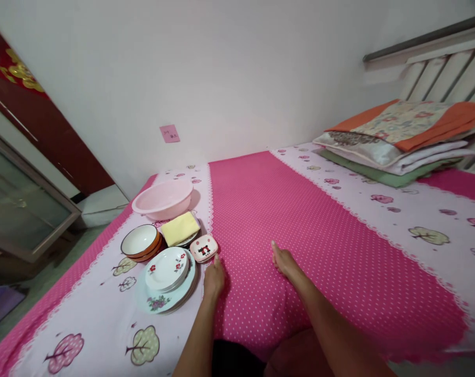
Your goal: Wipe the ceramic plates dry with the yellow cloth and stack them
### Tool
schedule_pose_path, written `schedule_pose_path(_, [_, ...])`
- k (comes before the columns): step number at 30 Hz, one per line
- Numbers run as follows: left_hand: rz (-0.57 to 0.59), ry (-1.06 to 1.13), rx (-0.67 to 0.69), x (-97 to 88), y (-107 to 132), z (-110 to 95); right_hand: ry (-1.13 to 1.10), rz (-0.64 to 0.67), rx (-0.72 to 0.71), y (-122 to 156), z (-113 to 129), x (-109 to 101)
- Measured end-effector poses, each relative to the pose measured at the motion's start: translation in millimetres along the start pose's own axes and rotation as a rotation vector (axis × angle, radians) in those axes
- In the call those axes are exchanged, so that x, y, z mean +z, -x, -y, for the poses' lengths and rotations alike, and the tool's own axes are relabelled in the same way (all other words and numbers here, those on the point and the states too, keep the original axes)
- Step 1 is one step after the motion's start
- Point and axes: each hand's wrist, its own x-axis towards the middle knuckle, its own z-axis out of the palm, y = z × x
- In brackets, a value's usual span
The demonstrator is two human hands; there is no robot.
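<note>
My left hand [214, 280] is just in front of a small stack of square dishes [204, 248], the top one white with a red rim and a dark figure. Its thumb is stretched out close to the dish corner, and whether it touches is unclear; the other fingers are partly hidden. Over the pink dotted cloth, my right hand [283, 261] holds nothing, its thumb extended and fingers loosely bent. Left of my left hand are floral small plates [162, 273] stacked on larger pale-green plates [159, 305].
Orange-sided bowls [140, 242], a folded yellow cloth [180, 229] on other dishware and a pink basin [165, 201] stand farther back at left. Folded cushions and bedding [402, 131] lie at the far right. A pink note [169, 133] is on the wall.
</note>
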Motion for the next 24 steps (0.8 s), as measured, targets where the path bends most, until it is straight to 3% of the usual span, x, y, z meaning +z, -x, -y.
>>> schedule_pose_path(3, [0.051,0.114,0.065,-2.2,12.6,0.8,-0.283,0.073,-0.02,12.9,5.9,16.2])
schedule_pose_path(6, [0.035,0.181,0.139,-11.3,22.9,3.8,-0.531,0.18,-0.022,29.3,5.9,50.7])
schedule_pose_path(9, [-0.083,0.165,0.19,-35.3,25.1,7.6,-0.646,0.358,0.059,46.5,-0.8,91.3])
schedule_pose_path(12, [-0.225,0.066,0.227,-72.0,16.9,9.5,-0.637,0.58,0.179,58.8,-8.6,118.3])
schedule_pose_path(15, [-0.335,-0.087,0.229,-107.9,-2.7,7.4,-0.603,0.721,0.23,62.8,-13.2,125.3])
schedule_pose_path(18, [-0.403,-0.265,0.194,-129.7,-30.4,2.3,-0.585,0.762,0.211,61.2,-15.6,122.7])
schedule_pose_path(24, [-0.373,-0.542,0.086,-135.0,-75.3,-3.0,-0.58,0.711,0.178,55.9,-24.5,127.1])
